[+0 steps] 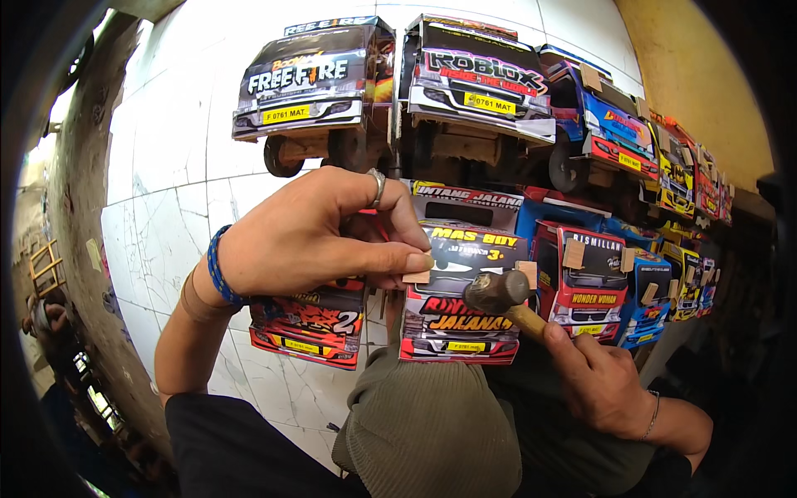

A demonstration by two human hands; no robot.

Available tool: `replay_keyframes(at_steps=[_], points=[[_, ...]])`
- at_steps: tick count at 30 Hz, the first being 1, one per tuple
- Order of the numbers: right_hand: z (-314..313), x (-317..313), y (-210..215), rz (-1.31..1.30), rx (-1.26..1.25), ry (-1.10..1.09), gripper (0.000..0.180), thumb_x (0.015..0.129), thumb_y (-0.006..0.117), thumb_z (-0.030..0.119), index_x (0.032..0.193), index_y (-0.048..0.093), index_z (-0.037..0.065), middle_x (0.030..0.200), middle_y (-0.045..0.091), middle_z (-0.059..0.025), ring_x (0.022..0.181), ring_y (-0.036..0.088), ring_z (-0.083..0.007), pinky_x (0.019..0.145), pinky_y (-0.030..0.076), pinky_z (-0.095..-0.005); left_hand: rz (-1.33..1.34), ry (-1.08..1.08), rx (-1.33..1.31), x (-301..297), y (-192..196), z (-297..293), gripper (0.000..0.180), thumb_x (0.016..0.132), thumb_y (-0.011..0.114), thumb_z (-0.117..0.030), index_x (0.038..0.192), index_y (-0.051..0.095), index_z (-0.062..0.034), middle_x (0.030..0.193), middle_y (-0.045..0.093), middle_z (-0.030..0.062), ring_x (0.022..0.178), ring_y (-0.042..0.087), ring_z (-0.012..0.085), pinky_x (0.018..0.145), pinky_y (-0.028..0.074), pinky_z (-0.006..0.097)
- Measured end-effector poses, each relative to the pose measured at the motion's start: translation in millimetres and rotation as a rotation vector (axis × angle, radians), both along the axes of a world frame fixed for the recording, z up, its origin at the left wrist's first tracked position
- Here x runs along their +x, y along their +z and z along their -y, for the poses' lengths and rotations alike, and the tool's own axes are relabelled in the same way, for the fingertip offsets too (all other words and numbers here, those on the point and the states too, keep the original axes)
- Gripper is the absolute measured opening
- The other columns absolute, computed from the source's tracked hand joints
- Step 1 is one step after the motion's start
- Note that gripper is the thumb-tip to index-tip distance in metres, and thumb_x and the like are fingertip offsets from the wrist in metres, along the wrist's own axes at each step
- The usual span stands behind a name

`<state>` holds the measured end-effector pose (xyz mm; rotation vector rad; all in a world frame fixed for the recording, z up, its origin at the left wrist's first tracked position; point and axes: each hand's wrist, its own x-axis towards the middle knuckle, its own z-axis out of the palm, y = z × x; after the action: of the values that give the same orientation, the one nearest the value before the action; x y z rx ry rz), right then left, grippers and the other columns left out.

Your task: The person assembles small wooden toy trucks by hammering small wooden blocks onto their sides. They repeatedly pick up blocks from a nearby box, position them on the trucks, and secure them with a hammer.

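My left hand (320, 232), with a ring and a blue wristband, pinches a small wooden tab (418, 276) against the left side of a toy truck cab (459, 286) in black, red and yellow. My right hand (599, 380) grips the wooden handle of a small hammer (498, 292), whose metal head rests just in front of the cab's windscreen. The truck stands between my knees, over an olive-green ribbed cloth (427, 423) on my lap. Another toy truck (309, 325) lies partly hidden under my left hand.
Rows of colourful toy trucks fill the white tiled floor (166, 216): two big ones (311, 79) at the top, several smaller ones (581, 278) stretching away to the right. A yellow wall (706, 75) rises at the upper right. A person (46, 319) sits at the far left.
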<state>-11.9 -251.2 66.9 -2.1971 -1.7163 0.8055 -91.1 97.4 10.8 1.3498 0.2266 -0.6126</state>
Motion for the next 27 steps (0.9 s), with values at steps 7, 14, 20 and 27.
replay_keyframes(at_steps=[7, 14, 20, 27], points=[[-1.1, -3.8, -2.8, 0.056, 0.056, 0.034, 0.074, 0.074, 0.066, -0.007, 0.145, 0.045, -0.012, 0.075, 0.048, -0.0064, 0.056, 0.052, -0.0195, 0.046, 0.043, -0.0349, 0.025, -0.019, 0.011, 1.4, -1.1, -0.8, 0.019, 0.095, 0.076, -0.012, 0.101, 0.069, 0.0047, 0.092, 0.07, 0.0055, 0.084, 0.07, 0.0098, 0.076, 0.06, 0.024], [3.1, -9.0, -7.2, 0.148, 0.119, 0.019, 0.07, 0.078, 0.07, 0.002, 0.146, 0.055, 0.0, 0.089, 0.059, -0.0036, 0.059, 0.047, -0.013, 0.044, 0.044, -0.0273, 0.013, -0.025, 0.007, 1.0, -0.8, -1.8, 0.02, 0.095, 0.076, -0.014, 0.101, 0.069, 0.004, 0.092, 0.071, 0.0061, 0.084, 0.071, 0.01, 0.076, 0.061, 0.024], [5.8, -10.9, -5.3, 0.148, 0.141, -0.03, 0.072, 0.075, 0.069, -0.001, 0.145, 0.055, 0.0, 0.088, 0.059, -0.0036, 0.061, 0.048, -0.0124, 0.045, 0.043, -0.026, 0.035, -0.022, 0.024, 1.5, -1.5, -1.2, 0.02, 0.094, 0.076, -0.014, 0.101, 0.07, 0.004, 0.091, 0.072, 0.0068, 0.083, 0.071, 0.0105, 0.076, 0.061, 0.024], [6.8, -12.2, -7.3, 0.15, 0.203, -0.058, 0.071, 0.074, 0.069, -0.001, 0.144, 0.054, -0.005, 0.083, 0.058, -0.0041, 0.06, 0.048, -0.0114, 0.044, 0.039, -0.0258, 0.025, -0.029, 0.015, 2.1, 0.0, -1.0, 0.02, 0.095, 0.076, -0.013, 0.101, 0.069, 0.0042, 0.091, 0.071, 0.0063, 0.083, 0.071, 0.0104, 0.075, 0.061, 0.024]])
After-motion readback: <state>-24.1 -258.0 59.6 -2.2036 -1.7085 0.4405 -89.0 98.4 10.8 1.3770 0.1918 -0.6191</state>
